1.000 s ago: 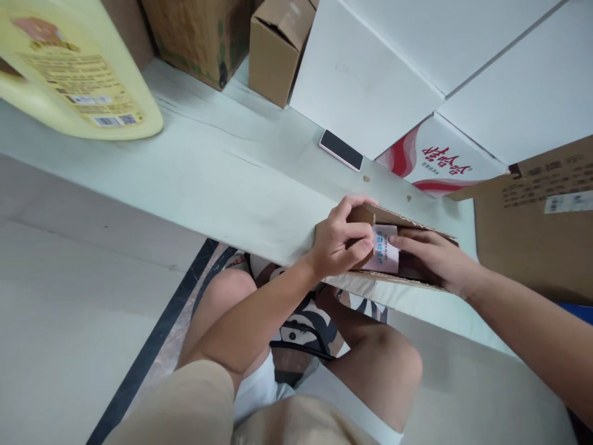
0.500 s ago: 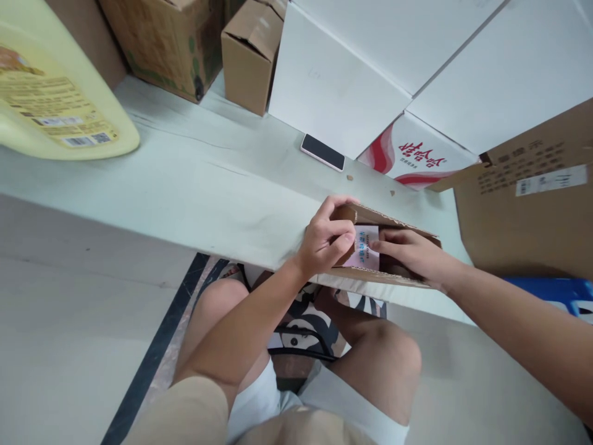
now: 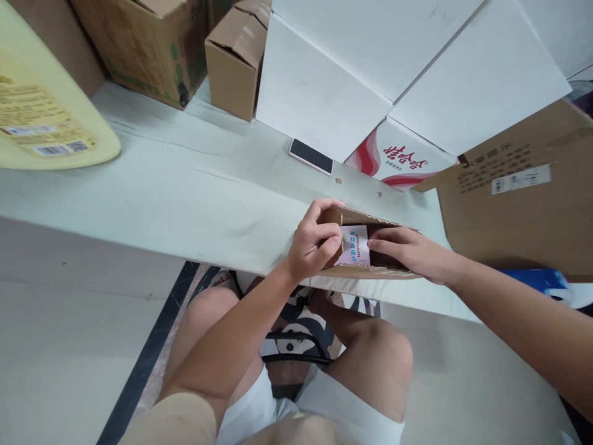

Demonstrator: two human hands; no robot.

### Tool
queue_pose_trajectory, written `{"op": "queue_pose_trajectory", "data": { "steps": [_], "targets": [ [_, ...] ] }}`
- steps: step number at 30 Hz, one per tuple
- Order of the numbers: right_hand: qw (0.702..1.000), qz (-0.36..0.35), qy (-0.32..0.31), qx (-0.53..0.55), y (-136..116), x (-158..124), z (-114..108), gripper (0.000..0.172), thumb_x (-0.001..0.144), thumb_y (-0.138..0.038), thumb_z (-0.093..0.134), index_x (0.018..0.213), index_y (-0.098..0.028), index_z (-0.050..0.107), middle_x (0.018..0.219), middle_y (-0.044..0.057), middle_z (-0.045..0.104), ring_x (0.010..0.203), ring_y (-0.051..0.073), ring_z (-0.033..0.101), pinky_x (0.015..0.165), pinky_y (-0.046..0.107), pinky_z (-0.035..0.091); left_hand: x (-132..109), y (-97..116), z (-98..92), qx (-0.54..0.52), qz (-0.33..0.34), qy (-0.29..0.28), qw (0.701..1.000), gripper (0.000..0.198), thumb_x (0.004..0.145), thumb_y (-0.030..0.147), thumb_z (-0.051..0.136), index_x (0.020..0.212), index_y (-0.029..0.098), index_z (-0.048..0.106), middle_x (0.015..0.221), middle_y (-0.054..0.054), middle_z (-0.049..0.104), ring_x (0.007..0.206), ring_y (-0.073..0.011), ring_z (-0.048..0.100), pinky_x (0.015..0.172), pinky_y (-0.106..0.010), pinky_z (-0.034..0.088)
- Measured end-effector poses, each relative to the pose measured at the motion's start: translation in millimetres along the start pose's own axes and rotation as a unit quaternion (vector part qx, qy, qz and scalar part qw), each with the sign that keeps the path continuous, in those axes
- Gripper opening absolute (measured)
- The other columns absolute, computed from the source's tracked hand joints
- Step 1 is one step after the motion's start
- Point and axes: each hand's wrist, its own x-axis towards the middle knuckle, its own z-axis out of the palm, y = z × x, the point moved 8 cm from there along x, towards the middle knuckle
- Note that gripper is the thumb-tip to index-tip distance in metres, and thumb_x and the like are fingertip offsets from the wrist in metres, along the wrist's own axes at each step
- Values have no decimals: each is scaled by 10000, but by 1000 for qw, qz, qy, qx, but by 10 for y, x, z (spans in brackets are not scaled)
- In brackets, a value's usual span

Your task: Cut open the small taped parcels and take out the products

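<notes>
A small open cardboard box lies on the pale covered table by its near edge. My left hand is closed on the left end of this box, its fingers over the flap and the thumb at the near side. Inside lies a white printed package with blue and dark lettering. My right hand reaches in from the right, thumb and forefinger at the package's right edge in a pinch. Its other fingers are partly hidden inside the box.
A phone and small cardboard scraps lie behind the box. Large white boxes and a red-and-white carton stand at the back. A big brown carton is at right, brown boxes and a yellow jug at left.
The whole view has shifted slightly, so things appear a little further left. The left hand keeps its hold on the box; the right fingers stay inside, and a little more of the package's print shows.
</notes>
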Motion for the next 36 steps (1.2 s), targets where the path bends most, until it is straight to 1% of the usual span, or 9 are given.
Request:
{"op": "queue_pose_trajectory", "data": {
  "steps": [3, 6, 13, 15, 18, 21, 26, 33, 36],
  "targets": [
    [998, 19, -1, 63, 79, 11, -7, 396, 802, -581, 640, 881, -206, 740, 961, 56, 718, 885, 213, 631, 736, 306, 492, -3, 2, -1, 7, -3, -4, 1000, 390, 961, 393, 424, 680, 195, 608, 1290, -127, 535, 1112, -250, 592, 1025, -438, 508],
    [995, -2, -2, 103, 64, 8, -14, 371, 766, -570, 691, 884, -224, 754, 1051, 50, 730, 983, 227, 638, 836, 313, 505, -5, -16, 5, 24, -18, -13, 999, 412, 960, 417, 408, 668, 197, 600, 1307, -125, 539, 1090, -251, 592, 1009, -435, 511],
    [978, -4, -87, 192, 37, -19, 84, 419, 753, -597, 695, 946, -225, 696, 1008, 53, 717, 975, 225, 657, 845, 336, 540, 7, 0, -15, 13, -15, -7, 1000, 447, 971, 430, 409, 643, 189, 593, 1296, -131, 540, 1116, -252, 597, 1008, -421, 512],
    [984, -26, -67, 166, 19, -11, 29, 415, 781, -599, 660, 961, -225, 670, 1007, 57, 715, 951, 223, 654, 845, 348, 541, 11, 7, -18, 11, -14, -6, 1000, 450, 973, 430, 411, 642, 187, 594, 1291, -129, 540, 1094, -244, 600, 1005, -416, 515],
    [996, -85, -6, 7, -58, -10, -80, 360, 834, -583, 579, 936, -245, 651, 988, 48, 715, 926, 236, 635, 877, 401, 529, 15, 2, -17, 18, -18, -10, 1000, 445, 971, 422, 414, 640, 186, 594, 1291, -127, 538, 1066, -239, 600, 998, -417, 520],
    [986, -130, 46, -99, -122, -26, -151, 331, 889, -564, 489, 953, -280, 647, 1032, 32, 721, 1010, 267, 636, 993, 485, 490, 18, -7, -19, 23, -23, -8, 999, 430, 965, 407, 421, 639, 188, 596, 1282, -126, 534, 1072, -244, 594, 994, -423, 523],
    [984, -167, 26, -54, -105, -19, -129, 370, 907, -539, 487, 1124, -286, 648, 1222, 42, 707, 1136, 272, 653, 1011, 465, 525, 19, 13, -21, 14, -19, -5, 1000, 385, 948, 360, 433, 640, 188, 587, 1272, -120, 525, 1101, -241, 590, 1000, -407, 516],
    [946, -295, 119, -65, -177, -109, -167, 214, 867, -267, 539, 1048, -245, 652, 1106, 67, 716, 1019, 233, 672, 954, 425, 537, 2, -1, -11, 39, -31, -16, 999, 382, 935, 367, 407, 652, 193, 597, 1287, -123, 533, 1061, -251, 588, 967, -429, 519],
    [938, -308, 150, -52, -136, -169, -191, 172, 848, -237, 570, 980, -253, 679, 1099, 77, 660, 1023, 231, 650, 928, 419, 551, 0, -16, -16, 20, -31, -9, 999, 384, 926, 393, 424, 652, 193, 604, 1291, -125, 532, 1031, -261, 594, 945, -456, 526]
  ]
}}
